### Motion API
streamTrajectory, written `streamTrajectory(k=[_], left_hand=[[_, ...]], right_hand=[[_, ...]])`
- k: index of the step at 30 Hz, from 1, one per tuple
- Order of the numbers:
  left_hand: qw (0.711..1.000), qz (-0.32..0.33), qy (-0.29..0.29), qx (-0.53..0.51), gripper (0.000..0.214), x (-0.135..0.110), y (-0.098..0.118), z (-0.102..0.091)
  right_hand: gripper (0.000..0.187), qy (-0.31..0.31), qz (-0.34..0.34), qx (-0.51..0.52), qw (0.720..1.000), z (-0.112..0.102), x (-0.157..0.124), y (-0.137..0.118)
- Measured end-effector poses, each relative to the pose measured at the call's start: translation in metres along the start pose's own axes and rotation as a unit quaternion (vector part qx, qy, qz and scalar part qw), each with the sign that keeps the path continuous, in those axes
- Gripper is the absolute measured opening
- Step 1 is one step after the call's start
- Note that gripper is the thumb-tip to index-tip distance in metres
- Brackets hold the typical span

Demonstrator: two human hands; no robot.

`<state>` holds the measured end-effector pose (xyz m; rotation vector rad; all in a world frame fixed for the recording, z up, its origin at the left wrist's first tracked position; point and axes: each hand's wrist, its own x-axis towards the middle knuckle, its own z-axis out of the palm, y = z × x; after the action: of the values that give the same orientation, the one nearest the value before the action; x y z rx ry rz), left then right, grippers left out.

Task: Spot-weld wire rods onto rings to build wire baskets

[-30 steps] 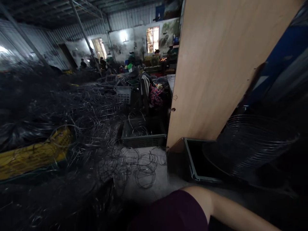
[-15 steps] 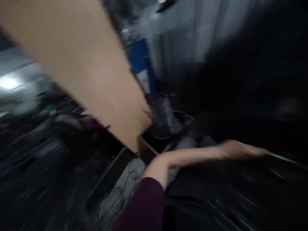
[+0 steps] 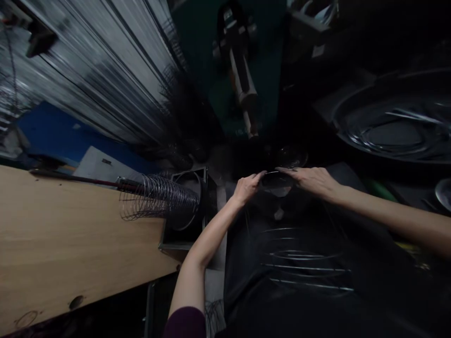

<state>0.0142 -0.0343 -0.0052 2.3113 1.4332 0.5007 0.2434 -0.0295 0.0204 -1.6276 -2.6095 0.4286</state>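
My left hand point(image 3: 247, 186) and my right hand point(image 3: 310, 178) meet in front of me over a dark work surface point(image 3: 299, 263). Both pinch the top of a thin wire ring point(image 3: 278, 174) under a machine head point(image 3: 243, 89). The fingers of each hand are curled together on the wire. More wire rings point(image 3: 303, 256) lie flat on the dark surface below my hands, faintly lit. To the left, a stack of finished wire rings point(image 3: 158, 199) hangs on a horizontal rod point(image 3: 77, 178).
A wooden board point(image 3: 63, 253) leans at the left over a dark crate point(image 3: 183, 225). Corrugated metal wall point(image 3: 105, 70) and a blue panel point(image 3: 52, 136) stand behind. A round tray with wire point(image 3: 394, 126) sits at the upper right.
The view has swung from the workshop floor full of wire to the bench. My left arm has reached forward and both hands have come together on a wire ring.
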Motion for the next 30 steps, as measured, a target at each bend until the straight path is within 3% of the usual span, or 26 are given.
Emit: streamTrajectory(k=[4,9,12,16,21,30], left_hand=[[1.000,0.019,-0.010,0.000,0.041,0.023,-0.005,-0.024],[1.000,0.019,0.014,0.019,0.033,0.055,-0.006,-0.079],[0.998,0.002,0.020,0.056,0.032,0.069,-0.004,-0.099],[0.994,-0.022,0.017,0.105,0.031,0.081,-0.007,-0.104],[0.994,-0.001,0.011,0.108,0.029,0.091,-0.013,-0.104],[0.992,0.002,0.009,0.124,0.030,0.094,-0.017,-0.105]], right_hand=[[0.060,-0.035,-0.004,-0.056,0.998,-0.025,0.025,-0.003],[0.058,-0.010,-0.022,-0.096,0.995,-0.074,0.061,-0.008],[0.057,0.006,-0.016,-0.088,0.996,-0.086,0.079,-0.005],[0.052,0.025,-0.006,-0.061,0.998,-0.083,0.095,0.004],[0.050,0.027,0.000,-0.048,0.998,-0.080,0.105,0.010],[0.048,0.028,-0.003,-0.043,0.999,-0.081,0.110,0.009]])
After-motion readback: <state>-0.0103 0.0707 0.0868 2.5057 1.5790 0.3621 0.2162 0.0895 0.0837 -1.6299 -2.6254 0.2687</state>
